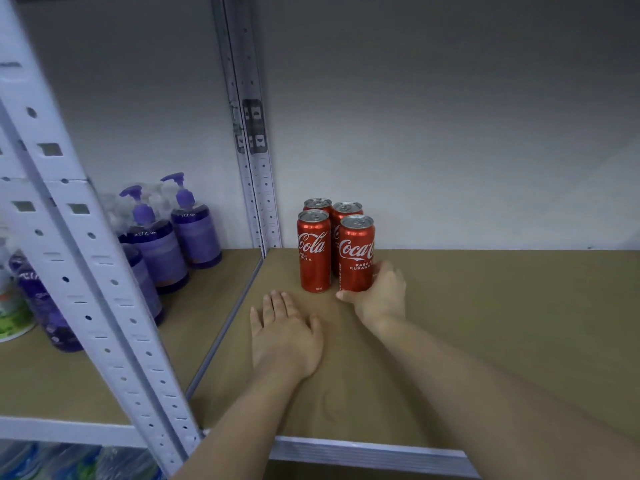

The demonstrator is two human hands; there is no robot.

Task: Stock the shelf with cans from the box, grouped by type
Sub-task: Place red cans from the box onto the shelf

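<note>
Several red Coca-Cola cans stand upright in a tight block at the back left of the brown shelf board (pixel 485 323). My right hand (pixel 381 292) grips the front right can (pixel 356 251) low on its body, thumb in front and fingers round its right side. The front left can (pixel 313 251) stands beside it, and two more cans (pixel 347 206) are half hidden behind them. My left hand (pixel 284 336) rests flat on the shelf board in front of the cans, fingers straight, holding nothing. The box is out of view.
A white perforated shelf post (pixel 97 282) crosses the left foreground, and a grey upright (pixel 254 168) stands at the back beside the cans. Purple pump bottles (pixel 194 226) fill the neighbouring bay on the left. The shelf's front edge (pixel 363 452) runs below my arms.
</note>
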